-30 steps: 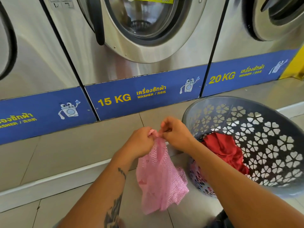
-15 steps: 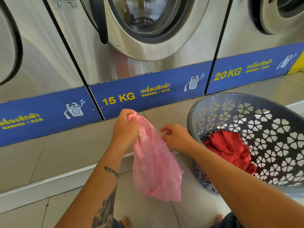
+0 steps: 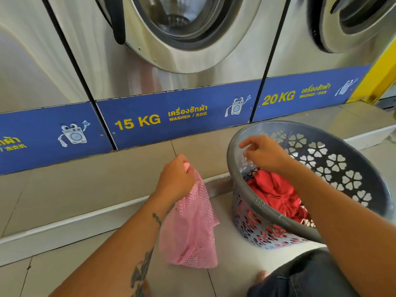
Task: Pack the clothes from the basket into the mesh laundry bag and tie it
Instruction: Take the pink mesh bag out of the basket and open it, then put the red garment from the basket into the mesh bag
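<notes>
Left of the grey basket (image 3: 278, 213), left hand (image 3: 177, 179) gripping the bunched top of the hanging pink mesh laundry bag (image 3: 190, 228); over the basket's red clothes (image 3: 272, 191), right hand (image 3: 265, 153) empty, fingers loosely curled.

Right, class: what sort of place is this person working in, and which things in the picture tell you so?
Most likely a self-service laundrette. A row of big steel front-loading washers stands side by side, blue strips beneath them read "15 KG" and "20 KG", and a laundry basket of clothes sits on the tiled floor.
</notes>
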